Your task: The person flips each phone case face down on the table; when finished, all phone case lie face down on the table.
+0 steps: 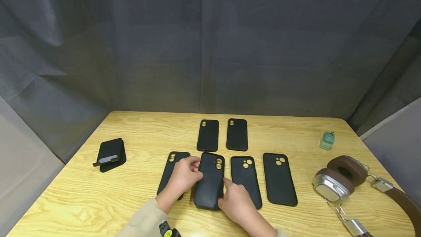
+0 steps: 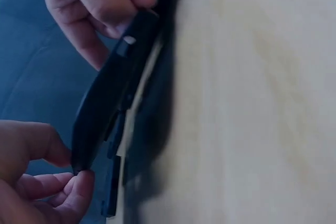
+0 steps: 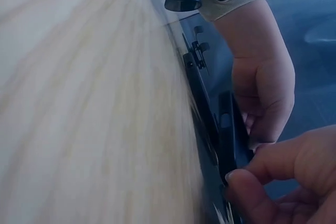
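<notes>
A black phone case [image 1: 209,185] with two round camera holes is held by both hands in the middle of the front row, tilted off the table in the wrist views. My left hand [image 1: 185,173] pinches its upper left edge, thumb on the back face. At the lower right edge my right hand [image 1: 238,200] grips it between thumb and fingers, as the right wrist view shows at the case [image 3: 231,129]. Another phone case [image 1: 166,176] lies partly hidden under my left forearm. To the right, a third case [image 1: 246,178] is overlapped by my right hand.
One more phone case [image 1: 279,178] ends the front row at right. Two cases, a left one [image 1: 208,136] and a right one [image 1: 236,134], lie behind. A black folding stand [image 1: 112,153] is far left. Brown headphones [image 1: 342,178] and a small green bottle-like object [image 1: 327,140] are at right.
</notes>
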A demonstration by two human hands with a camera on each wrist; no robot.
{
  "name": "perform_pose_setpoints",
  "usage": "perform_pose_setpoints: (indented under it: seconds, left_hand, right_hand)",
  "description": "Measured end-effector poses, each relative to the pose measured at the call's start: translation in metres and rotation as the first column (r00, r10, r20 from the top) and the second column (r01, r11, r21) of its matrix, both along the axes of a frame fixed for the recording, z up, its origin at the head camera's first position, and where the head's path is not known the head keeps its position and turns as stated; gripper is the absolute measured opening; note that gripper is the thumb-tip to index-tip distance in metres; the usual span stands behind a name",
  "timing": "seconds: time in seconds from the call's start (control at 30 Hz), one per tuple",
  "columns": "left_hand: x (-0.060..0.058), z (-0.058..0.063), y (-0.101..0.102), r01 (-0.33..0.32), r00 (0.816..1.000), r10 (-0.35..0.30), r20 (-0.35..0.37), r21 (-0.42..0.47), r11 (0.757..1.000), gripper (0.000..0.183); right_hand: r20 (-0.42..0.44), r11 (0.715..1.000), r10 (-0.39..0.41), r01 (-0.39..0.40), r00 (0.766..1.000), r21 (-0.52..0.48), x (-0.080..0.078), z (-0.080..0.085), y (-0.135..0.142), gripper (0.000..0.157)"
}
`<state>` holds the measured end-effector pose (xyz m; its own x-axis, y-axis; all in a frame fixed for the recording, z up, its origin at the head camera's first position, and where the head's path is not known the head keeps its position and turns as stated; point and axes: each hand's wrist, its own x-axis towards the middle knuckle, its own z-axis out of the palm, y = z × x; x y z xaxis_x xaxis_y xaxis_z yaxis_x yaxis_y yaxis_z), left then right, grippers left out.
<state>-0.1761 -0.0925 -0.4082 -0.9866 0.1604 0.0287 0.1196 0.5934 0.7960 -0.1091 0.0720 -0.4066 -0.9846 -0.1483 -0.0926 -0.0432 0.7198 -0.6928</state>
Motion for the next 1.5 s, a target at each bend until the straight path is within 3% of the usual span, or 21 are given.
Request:
perform_pose_setpoints:
  seconds: [0.23, 0.63, 1.07, 1.2, 1.5]
  left_hand:
    - [0.002, 0.009, -0.008, -0.041, 0.998, 0.028, 0.063, 0.218, 0.975, 0.041]
    - [0.008, 0.022, -0.010, -0.054, 0.993, 0.008, 0.121, 0.380, 0.924, 0.040]
    - [0.002, 0.013, -0.008, -0.029, 0.982, -0.065, 0.175, 0.489, 0.872, 0.041]
    - [0.002, 0.011, -0.007, -0.022, 0.977, -0.088, 0.192, 0.508, 0.861, 0.041]
    - [0.004, 0.008, 0.001, -0.015, 0.974, -0.095, 0.203, 0.482, 0.876, 0.041]
  right_hand:
    - [-0.007, 0.998, 0.005, -0.006, 1.000, -0.061, -0.004, -0.002, -0.005, 0.056]
    - [0.039, 0.970, 0.047, -0.036, 0.998, -0.242, -0.007, -0.012, -0.016, 0.058]
    - [0.096, 0.943, 0.084, -0.048, 0.992, -0.328, -0.012, -0.020, -0.022, 0.056]
    - [0.113, 0.949, 0.083, -0.043, 0.990, -0.313, -0.013, -0.020, -0.022, 0.056]
    - [0.164, 0.958, 0.100, -0.050, 0.981, -0.281, -0.015, -0.020, -0.020, 0.060]
